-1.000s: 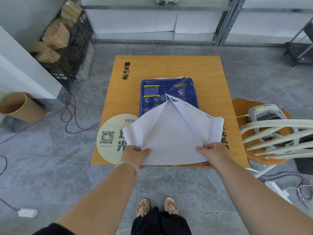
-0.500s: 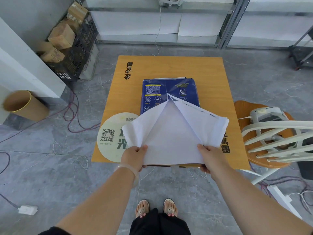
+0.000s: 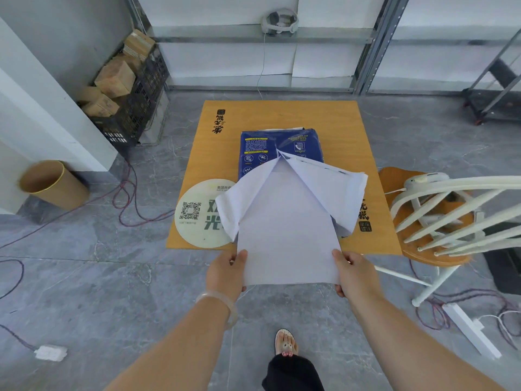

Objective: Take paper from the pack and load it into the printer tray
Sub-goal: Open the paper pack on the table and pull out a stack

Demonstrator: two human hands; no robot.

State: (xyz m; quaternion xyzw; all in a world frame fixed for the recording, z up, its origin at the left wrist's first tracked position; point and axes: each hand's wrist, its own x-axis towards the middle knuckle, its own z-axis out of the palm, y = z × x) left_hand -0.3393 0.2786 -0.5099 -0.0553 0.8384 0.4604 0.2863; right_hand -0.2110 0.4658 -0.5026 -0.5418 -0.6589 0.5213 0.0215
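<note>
Both hands are pinching the paper (image 3: 287, 232): left hand (image 3: 225, 273) gripping its left edge, right hand (image 3: 353, 273) its right, its far end lying inside the torn-open blue pack (image 3: 279, 148) on the table (image 3: 282, 114).

Round sticker (image 3: 203, 214) on table (image 3: 282, 114): QR code, "美团外卖". Blue paper pack (image 3: 262, 148) print illegible.

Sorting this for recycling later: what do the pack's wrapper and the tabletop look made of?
The wrapper looks like glossy coated paper or plastic film, dark blue outside, white inside where its torn flaps fold back; which one is unclear. The tabletop looks like smooth wood-grain laminate or veneer, orange-brown with printed black characters.
</note>
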